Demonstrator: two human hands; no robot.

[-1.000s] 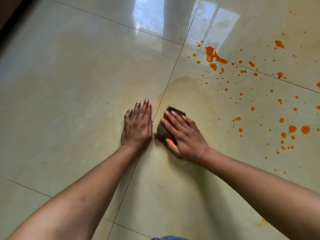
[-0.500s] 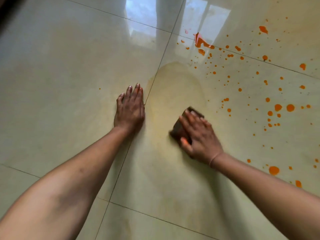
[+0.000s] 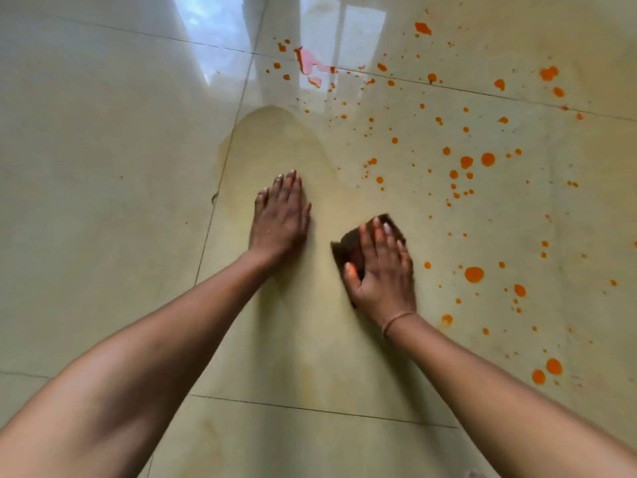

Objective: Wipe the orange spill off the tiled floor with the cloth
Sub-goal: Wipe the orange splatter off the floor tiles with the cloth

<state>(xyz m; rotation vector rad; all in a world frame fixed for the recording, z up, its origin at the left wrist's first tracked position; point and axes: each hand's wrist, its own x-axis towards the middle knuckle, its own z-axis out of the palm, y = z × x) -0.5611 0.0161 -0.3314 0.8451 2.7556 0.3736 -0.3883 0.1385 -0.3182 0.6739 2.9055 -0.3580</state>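
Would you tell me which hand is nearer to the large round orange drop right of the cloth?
Right. The right hand, pressing the cloth, lies just left of the drop; the left hand rests flat farther left, beyond the cloth.

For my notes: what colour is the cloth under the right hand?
The cloth is dark brown; head view.
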